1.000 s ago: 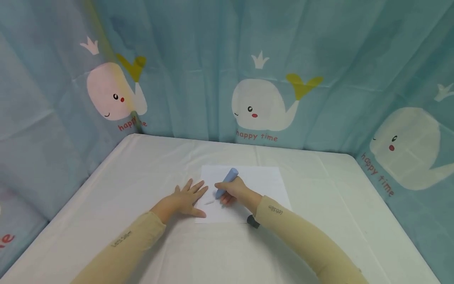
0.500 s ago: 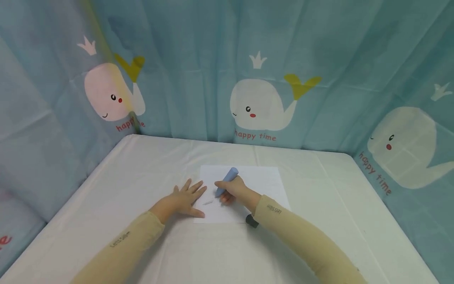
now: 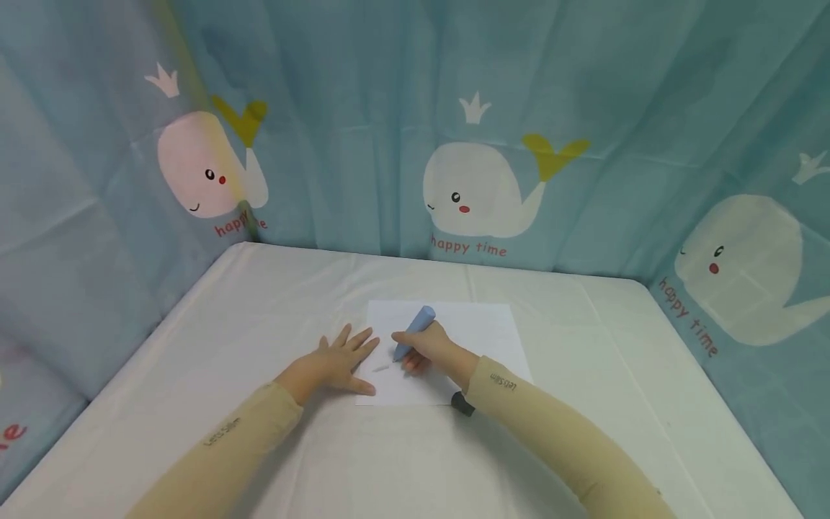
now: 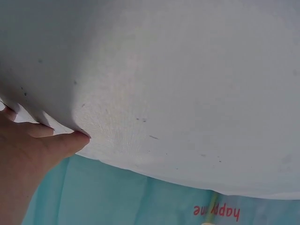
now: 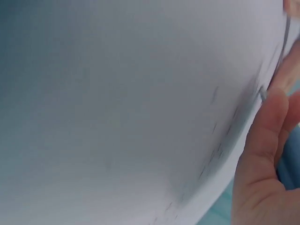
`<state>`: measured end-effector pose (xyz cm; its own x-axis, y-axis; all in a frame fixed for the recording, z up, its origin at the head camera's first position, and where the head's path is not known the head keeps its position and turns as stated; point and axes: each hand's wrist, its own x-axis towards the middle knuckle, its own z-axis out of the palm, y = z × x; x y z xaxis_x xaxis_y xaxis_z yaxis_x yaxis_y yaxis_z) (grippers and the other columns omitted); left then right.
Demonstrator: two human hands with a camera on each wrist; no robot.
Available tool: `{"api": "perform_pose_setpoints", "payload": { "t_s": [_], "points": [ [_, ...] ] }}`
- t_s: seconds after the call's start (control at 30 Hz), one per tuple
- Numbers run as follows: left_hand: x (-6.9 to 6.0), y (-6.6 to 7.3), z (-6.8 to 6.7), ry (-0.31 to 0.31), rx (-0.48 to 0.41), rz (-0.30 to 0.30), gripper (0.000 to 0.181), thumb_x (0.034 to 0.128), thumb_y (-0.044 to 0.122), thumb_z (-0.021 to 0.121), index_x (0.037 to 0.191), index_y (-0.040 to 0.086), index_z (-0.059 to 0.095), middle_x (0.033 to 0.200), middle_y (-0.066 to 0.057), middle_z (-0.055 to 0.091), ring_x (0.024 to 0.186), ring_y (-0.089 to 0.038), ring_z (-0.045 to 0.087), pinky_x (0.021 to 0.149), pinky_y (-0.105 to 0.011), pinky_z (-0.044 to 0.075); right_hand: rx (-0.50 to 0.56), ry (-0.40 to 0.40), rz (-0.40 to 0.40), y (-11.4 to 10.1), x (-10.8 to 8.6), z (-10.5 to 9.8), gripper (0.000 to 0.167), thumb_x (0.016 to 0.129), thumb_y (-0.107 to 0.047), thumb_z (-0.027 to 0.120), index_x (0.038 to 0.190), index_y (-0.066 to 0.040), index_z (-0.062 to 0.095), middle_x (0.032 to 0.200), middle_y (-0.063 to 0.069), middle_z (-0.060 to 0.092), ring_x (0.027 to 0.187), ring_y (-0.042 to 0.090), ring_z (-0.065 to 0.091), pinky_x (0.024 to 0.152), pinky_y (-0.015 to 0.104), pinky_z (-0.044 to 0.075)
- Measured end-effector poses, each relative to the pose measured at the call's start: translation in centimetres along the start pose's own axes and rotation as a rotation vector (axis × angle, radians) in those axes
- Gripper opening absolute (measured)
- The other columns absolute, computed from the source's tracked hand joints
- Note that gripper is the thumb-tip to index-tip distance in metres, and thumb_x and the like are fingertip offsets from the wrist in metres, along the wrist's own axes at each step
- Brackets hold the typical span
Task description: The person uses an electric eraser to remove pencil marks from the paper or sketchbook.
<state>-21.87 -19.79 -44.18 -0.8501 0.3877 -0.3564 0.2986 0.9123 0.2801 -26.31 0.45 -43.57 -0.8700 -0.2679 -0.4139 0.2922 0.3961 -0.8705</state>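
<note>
In the head view a sheet of white paper lies on the white-covered table. My left hand rests palm down over its left edge, fingers spread; the left wrist view shows that hand at the lower left. A thick blue marker leans in my right hand, pinched between thumb and fingers. Its tip points down at the paper, right of a short pale streak. Part of the blue marker shows behind the right hand in the right wrist view.
A small dark cap-like piece lies at the paper's near edge, partly hidden by the right sleeve. The white tablecloth spreads around the sheet. Blue curtains with whale prints hang behind the table and at both sides.
Both hands keep nearly the same places, and the marker stays in the right hand near the streak. The whole head view shifts slightly.
</note>
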Motion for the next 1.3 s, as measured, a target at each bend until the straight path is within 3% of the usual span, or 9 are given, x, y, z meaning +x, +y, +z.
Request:
{"api": "perform_pose_setpoints", "payload": {
  "t_s": [0.33, 0.53, 0.93, 1.3],
  "points": [
    [0.0, 0.0, 0.1, -0.002, 0.002, -0.002, 0.100, 0.0818, 0.062, 0.065, 0.155, 0.011, 0.021, 0.162, -0.011, 0.007, 0.144, -0.048, -0.003, 0.103, -0.075, 0.009, -0.001, -0.011, 0.013, 0.2, 0.2, -0.2, 0.037, 0.087, -0.027, 0.073, 0.099, 0.004, 0.056, 0.054, 0.008, 0.061, 0.041, 0.012, 0.058, 0.045, 0.026, 0.053],
    [0.0, -0.1, 0.2, -0.015, 0.004, -0.018, 0.101, 0.0811, 0.063, 0.065, 0.156, 0.012, 0.020, 0.163, -0.011, 0.005, 0.144, -0.047, -0.004, 0.103, -0.075, 0.009, 0.032, -0.066, 0.047, 0.1, 0.0, -0.6, 0.032, 0.085, -0.018, 0.075, 0.098, 0.005, 0.056, 0.055, 0.010, 0.063, 0.042, 0.013, 0.059, 0.046, 0.025, 0.053],
    [-0.2, 0.0, -0.1, -0.012, -0.002, -0.011, 0.100, 0.0822, 0.061, 0.065, 0.156, 0.011, 0.020, 0.163, -0.012, 0.005, 0.144, -0.047, -0.005, 0.104, -0.075, 0.007, 0.042, 0.014, 0.009, -0.2, -0.4, 0.1, 0.029, 0.083, -0.013, 0.070, 0.100, 0.006, 0.056, 0.052, 0.007, 0.059, 0.041, 0.011, 0.056, 0.046, 0.024, 0.052],
    [-0.1, -0.1, -0.3, -0.007, 0.010, -0.016, 0.100, 0.0817, 0.062, 0.065, 0.156, 0.012, 0.020, 0.163, -0.011, 0.006, 0.144, -0.047, -0.005, 0.103, -0.075, 0.008, 0.033, -0.006, -0.020, -0.2, -0.5, 0.5, 0.032, 0.084, -0.013, 0.069, 0.106, 0.005, 0.053, 0.053, 0.007, 0.060, 0.041, 0.011, 0.056, 0.046, 0.022, 0.051]
  ]
}}
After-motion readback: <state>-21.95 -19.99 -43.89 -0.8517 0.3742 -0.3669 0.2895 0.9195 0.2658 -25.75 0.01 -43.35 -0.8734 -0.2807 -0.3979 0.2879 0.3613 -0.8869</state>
